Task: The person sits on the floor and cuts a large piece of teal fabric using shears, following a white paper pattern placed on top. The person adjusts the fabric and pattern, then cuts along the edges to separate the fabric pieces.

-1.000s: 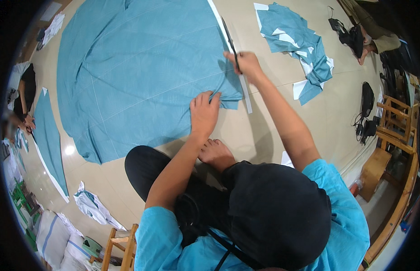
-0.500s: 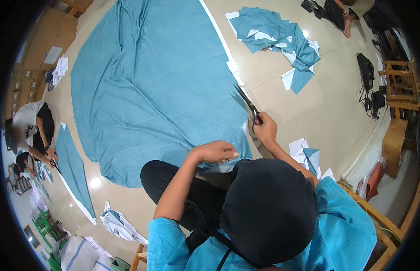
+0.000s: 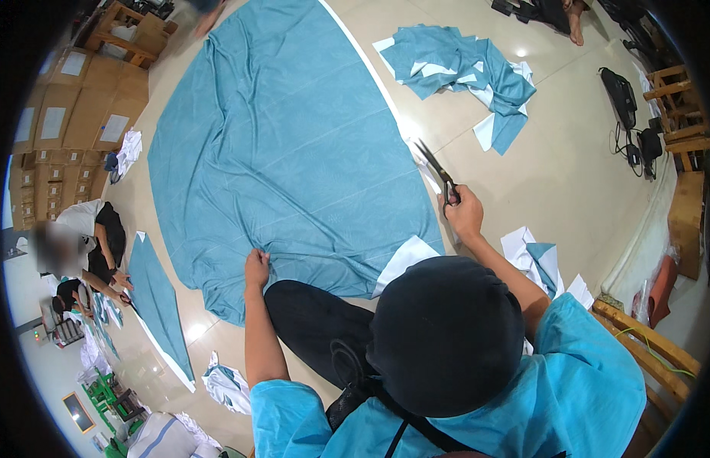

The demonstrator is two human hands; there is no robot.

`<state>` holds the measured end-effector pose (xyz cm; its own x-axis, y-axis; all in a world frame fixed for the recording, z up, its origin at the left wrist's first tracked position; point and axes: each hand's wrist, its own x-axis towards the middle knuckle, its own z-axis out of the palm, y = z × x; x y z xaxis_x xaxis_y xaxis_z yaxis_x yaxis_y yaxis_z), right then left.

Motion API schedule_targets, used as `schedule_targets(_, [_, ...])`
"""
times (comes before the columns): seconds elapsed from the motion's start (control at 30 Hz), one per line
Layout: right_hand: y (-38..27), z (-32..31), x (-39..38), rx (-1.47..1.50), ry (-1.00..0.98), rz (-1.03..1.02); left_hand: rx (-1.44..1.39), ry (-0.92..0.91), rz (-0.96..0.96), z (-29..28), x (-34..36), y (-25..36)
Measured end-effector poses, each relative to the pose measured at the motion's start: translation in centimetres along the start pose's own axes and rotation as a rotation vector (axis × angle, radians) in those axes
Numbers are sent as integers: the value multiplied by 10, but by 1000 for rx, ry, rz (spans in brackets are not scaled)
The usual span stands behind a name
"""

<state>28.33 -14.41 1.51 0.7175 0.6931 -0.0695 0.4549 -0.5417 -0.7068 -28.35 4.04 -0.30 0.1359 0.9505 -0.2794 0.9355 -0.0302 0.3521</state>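
A big teal fabric sheet (image 3: 294,153) lies spread on the floor in front of me. My right hand (image 3: 463,215) grips black scissors (image 3: 437,169) at the sheet's right edge, with the blades pointing away from me and open. My left hand (image 3: 257,269) is curled on the sheet's near edge, holding a small fold of it. Between my hands a corner of the fabric (image 3: 404,259) is turned over and shows its white underside. My dark-trousered knee rests just below that corner.
A pile of cut teal and white pieces (image 3: 462,65) lies far right, with smaller scraps (image 3: 534,256) by my right arm. Another person (image 3: 87,237) works at the left beside a teal strip (image 3: 156,298). Cardboard boxes (image 3: 57,114), black bags (image 3: 626,99) and a wooden chair (image 3: 637,336) ring the floor.
My left hand slid left along the near edge of the fabric. My right hand drew nearer along the right edge with the scissors. The view shifted as I leaned back.
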Motion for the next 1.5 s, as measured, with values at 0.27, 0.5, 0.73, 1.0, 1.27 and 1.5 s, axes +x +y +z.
schedule_targets(0.27, [5,-4,-2,-19,-56,-44,-454,-407,-113,-7,-81,-48])
schedule_targets(0.5, [13,-2,0,-28,-44,-119,-403,-509,119,-8,-210,-38])
schedule_targets(0.73, [1,1,15,13,-17,-123,-433,-9,-315,-40,-155,-16])
schedule_targets(1.0, [9,0,14,-11,-45,-215,-63,117,-104,-18,-60,-11])
schedule_targets(1.27, [72,-79,-59,-123,-126,70,177,126,-374,32,-121,-104])
schedule_targets(1.5, [102,-109,-86,-189,-105,195,433,-621,-440,-15,-102,-127])
